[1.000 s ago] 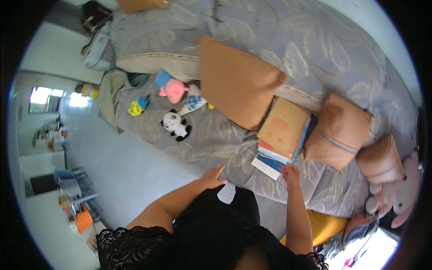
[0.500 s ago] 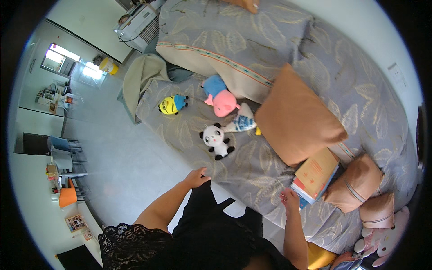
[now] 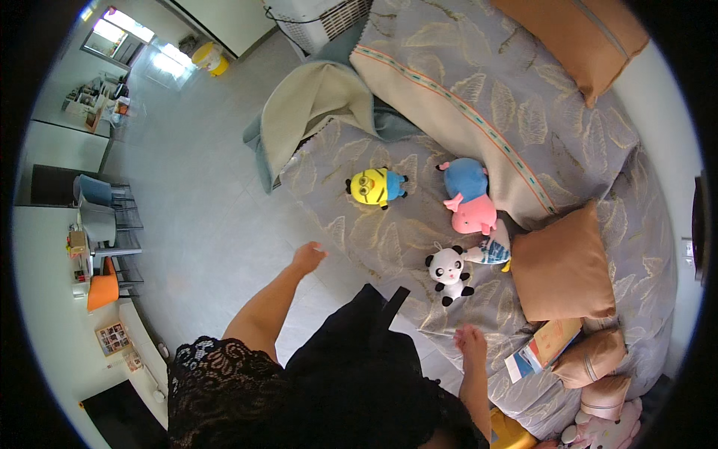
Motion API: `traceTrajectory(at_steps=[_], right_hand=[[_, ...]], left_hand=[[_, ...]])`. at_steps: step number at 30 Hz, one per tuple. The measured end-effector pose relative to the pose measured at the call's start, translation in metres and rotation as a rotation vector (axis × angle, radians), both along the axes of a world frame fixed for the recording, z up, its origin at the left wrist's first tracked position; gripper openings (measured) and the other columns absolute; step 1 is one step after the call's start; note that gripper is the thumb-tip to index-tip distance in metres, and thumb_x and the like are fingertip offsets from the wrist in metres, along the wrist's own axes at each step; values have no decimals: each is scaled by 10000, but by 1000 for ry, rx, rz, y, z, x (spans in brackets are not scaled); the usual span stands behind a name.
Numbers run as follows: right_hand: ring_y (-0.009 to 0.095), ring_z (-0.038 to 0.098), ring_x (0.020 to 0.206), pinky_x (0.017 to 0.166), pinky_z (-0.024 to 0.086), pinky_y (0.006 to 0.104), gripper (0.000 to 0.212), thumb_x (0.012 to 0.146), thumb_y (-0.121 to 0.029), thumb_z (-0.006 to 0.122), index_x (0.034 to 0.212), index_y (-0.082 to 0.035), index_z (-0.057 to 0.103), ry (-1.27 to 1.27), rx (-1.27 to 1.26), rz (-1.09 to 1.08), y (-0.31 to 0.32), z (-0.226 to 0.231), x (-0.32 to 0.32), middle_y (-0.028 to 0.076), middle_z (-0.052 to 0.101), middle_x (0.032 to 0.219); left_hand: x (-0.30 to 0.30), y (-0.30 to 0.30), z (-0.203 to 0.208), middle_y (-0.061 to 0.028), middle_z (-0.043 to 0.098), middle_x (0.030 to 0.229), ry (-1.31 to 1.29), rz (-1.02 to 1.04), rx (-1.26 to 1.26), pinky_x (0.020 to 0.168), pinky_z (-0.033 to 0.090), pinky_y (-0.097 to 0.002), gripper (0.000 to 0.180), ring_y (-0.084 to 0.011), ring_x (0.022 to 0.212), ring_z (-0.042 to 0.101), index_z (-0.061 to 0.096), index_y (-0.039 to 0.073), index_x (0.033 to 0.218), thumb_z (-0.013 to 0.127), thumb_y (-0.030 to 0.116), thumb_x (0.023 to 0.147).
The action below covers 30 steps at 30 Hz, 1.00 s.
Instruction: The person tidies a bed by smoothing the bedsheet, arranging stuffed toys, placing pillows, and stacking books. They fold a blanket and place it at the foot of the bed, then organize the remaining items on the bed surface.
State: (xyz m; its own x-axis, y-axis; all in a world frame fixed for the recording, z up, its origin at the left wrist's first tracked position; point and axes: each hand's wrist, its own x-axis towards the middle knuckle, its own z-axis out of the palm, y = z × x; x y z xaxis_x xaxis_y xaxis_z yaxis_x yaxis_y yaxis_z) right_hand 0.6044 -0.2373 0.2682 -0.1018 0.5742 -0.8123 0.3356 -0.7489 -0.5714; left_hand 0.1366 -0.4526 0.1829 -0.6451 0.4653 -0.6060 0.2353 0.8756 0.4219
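Note:
My left hand hangs over the floor beside the sofa's front edge, its fingers loosely stretched and nothing in them. Over the sofa's near edge is my right hand, empty, fingers slightly bent and apart. The closest toy to it is a black-and-white panda plush lying face up. Behind the panda lie a pink-and-blue pig plush and a white plush with blue plaid, partly hidden by a brown cushion. Farther left lies a yellow-and-blue one-eyed plush.
The grey leaf-patterned sofa fills the right side. Books lie beside small brown cushions. A cream-and-teal cloth drapes over the far left corner. An orange chair and a yellow bucket stand across the floor.
The view has swung left, so the sofa and toys sit farther right in the picture. Both hands remain empty; my right hand appears farther from the books. The toys keep their arrangement.

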Motion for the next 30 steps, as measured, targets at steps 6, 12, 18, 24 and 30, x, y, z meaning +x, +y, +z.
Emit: traceTrajectory(at_steps=[6, 12, 18, 24, 30], right_hand=[[102, 588, 677, 613, 471, 222, 297, 897, -282, 600, 1063, -37, 572, 285, 9, -34, 28, -21, -135, 48, 642, 855], [104, 607, 708, 622, 459, 219, 289, 887, -229, 599, 1089, -23, 584, 203, -29, 99, 0, -32, -220, 57, 654, 893], [109, 603, 724, 644, 460, 218, 312, 871, -216, 603, 1115, -24, 576, 104, -73, 130, -1, -47, -368, 50, 649, 890], [142, 610, 792, 717, 487, 262, 341, 880, -261, 600, 1158, -67, 561, 159, -205, 44, 24, -115, -509, 58, 633, 957], [205, 576, 922, 801, 476, 348, 440, 883, -351, 594, 1215, -80, 496, 384, -230, -263, 79, -162, -619, 88, 578, 1062]], left_hand=[[-116, -16, 39, -126, 676, 883, 26, 255, 254, 746, 489, -336, 452, -213, 806, 632, 579, 8, 1119, 692, 301, 793], [-237, 46, 34, -159, 645, 1007, 135, 220, 394, 831, 465, -340, 536, -261, 937, 608, 519, -15, 1195, 677, 316, 804], [-350, 151, 15, -174, 387, 1364, 533, -339, 178, 1029, 313, -461, 630, -347, 1274, 341, 413, 85, 1329, 665, 301, 794], [-357, 280, -12, -145, 290, 1433, 555, -913, 204, 1058, 199, -573, 590, -355, 1343, 220, 467, 146, 1298, 680, 325, 778], [-399, 324, -71, -125, 303, 1429, 720, -1102, -65, 1049, 124, -640, 487, -352, 1358, 179, 555, 120, 1198, 647, 376, 794]])
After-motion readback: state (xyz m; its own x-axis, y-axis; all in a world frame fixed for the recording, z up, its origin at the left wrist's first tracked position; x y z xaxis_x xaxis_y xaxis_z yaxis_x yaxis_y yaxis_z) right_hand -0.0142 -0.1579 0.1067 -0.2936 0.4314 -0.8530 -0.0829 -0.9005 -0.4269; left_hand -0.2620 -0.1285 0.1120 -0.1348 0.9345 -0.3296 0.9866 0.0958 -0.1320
